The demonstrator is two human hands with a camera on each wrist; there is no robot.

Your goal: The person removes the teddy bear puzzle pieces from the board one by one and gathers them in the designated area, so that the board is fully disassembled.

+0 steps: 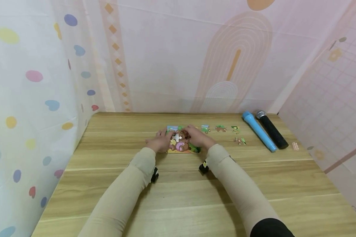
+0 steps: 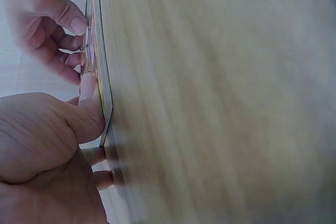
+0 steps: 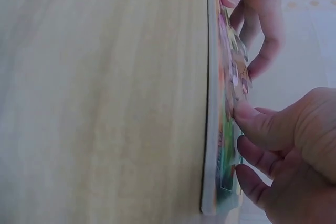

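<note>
A jigsaw puzzle board (image 1: 182,152) with a brown bear picture lies on the wooden table, a pale star-like patch (image 1: 177,137) showing in the bear's middle. My left hand (image 1: 159,141) holds the board at its left side; its thumb (image 2: 90,106) lies over the near edge and other fingers reach past the side. With thumb and fingertips, my right hand (image 1: 197,136) pinches a brown puzzle piece (image 3: 240,94) over the bear's right part, the fingers hiding much of it. In the right wrist view, several pieces stand slightly raised and tilted from the board.
Right of the board lie loose puzzle pieces (image 1: 220,128), one of them (image 1: 240,141) nearer to me. Farther right, a blue microphone (image 1: 259,131) and a black microphone (image 1: 272,130) lie side by side. A small dotted pink patch (image 1: 295,146) is by the right edge. Patterned cloth (image 1: 166,65) encloses the table.
</note>
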